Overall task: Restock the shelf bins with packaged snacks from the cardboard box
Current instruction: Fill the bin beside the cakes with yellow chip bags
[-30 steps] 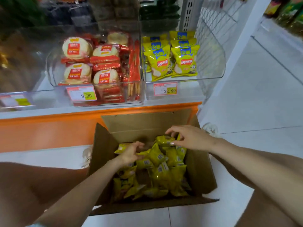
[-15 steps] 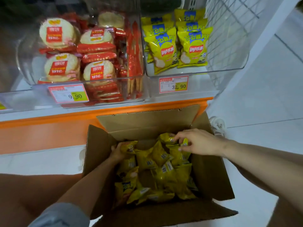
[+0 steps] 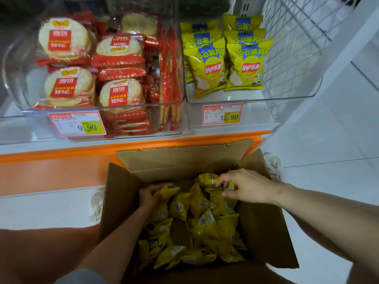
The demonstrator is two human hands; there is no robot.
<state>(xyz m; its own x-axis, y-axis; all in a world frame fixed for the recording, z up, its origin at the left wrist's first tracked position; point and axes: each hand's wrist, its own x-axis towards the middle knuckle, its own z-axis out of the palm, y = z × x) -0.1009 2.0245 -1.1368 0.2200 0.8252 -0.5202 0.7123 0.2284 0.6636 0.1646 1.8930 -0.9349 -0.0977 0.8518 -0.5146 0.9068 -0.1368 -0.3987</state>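
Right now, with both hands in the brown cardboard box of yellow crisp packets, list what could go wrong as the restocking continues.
The left hand grips the left-side yellow packet and the right hand pinches the far yellow packet; either might slip when lifted. The upright yellow crisp bags in the clear plastic bin could topple if new ones are shoved in. The brown cardboard box has a raised flap that may snag a wrist.

At lower centre I see a matt brown cardboard box holding glossy yellow film packets. Across the top, the bins are clear, shiny plastic. At upper right is white-coated wire mesh, and the floor tiles look smooth.
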